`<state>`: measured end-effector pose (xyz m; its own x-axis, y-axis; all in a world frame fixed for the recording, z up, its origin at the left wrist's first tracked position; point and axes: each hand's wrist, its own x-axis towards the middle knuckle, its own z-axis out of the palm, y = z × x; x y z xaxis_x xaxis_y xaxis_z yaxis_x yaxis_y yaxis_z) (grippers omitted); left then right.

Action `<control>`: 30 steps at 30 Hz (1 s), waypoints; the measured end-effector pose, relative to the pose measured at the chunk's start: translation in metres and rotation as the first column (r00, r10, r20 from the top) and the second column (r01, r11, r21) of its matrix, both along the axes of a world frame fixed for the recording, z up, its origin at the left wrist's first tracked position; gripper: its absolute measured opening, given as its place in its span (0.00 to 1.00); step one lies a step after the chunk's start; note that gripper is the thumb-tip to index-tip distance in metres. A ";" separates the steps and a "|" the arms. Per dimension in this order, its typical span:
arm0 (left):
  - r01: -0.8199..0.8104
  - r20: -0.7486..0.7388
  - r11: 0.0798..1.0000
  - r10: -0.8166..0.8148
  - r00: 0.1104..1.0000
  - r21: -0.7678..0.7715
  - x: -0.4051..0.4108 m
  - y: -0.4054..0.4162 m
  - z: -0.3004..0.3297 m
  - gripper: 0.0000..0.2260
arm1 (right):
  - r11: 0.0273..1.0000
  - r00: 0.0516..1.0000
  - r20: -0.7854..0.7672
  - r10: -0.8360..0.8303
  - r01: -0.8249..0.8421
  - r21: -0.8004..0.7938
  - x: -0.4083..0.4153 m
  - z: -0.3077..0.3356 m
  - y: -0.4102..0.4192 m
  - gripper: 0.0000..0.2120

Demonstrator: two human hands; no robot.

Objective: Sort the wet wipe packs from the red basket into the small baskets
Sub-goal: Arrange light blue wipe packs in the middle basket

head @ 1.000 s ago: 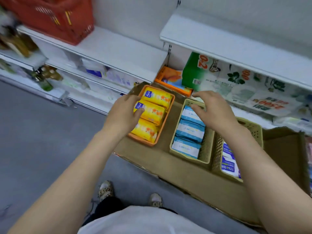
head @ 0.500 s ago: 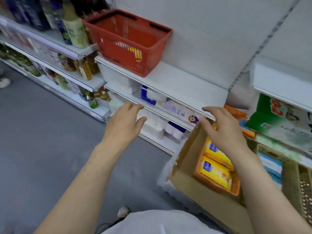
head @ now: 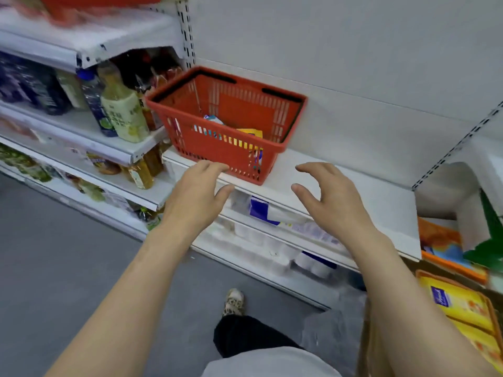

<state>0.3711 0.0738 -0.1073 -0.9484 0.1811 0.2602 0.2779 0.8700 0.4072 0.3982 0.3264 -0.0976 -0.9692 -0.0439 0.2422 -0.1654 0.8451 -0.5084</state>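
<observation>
The white shelf (head: 340, 191) runs across the middle of the view, against a plain grey wall (head: 353, 50). Below it lies the grey floor (head: 54, 268), where one patterned shoe (head: 233, 302) shows past a dark trouser leg.

The red basket (head: 226, 123) stands on the shelf, at its left end, with its black handles folded down along the rim. Inside it lie a few wet wipe packs (head: 249, 131), a yellow one nearest, a paler one behind; how many there are cannot be told through the slotted wall.

To the left of the basket, on a neighbouring shelf, stand bottles (head: 122, 110) close beside its side wall. Under the white shelf sit blurred white and blue packages (head: 262, 210).

At the lower right edge an orange small basket (head: 462, 303) holds yellow packs, partly cut off by the frame and the right forearm.

The left hand (head: 196, 197) reaches up, fingers loosely spread and holding nothing, its fingertips in front of the basket's lower front edge; whether they touch it cannot be told. The right hand (head: 332, 197) hovers over the shelf just right of the basket, fingers apart and curved, empty.

Half a second ago both hands were lower and farther from the red basket; now they have come up to either side of its front, and the small baskets have slid almost out of view.
</observation>
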 end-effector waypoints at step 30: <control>0.528 0.605 0.845 -0.378 0.700 -0.083 -0.440 -0.047 -0.049 0.30 | 0.791 0.524 0.733 -0.434 -0.167 0.588 -0.363 -0.094 -0.083 0.22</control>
<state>-0.0692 0.0264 -0.1560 -0.6935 0.6101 -0.3833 0.4586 0.7841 0.4182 0.0350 0.2438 -0.1911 -0.7026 0.2814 -0.6536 0.1965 0.9595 0.2020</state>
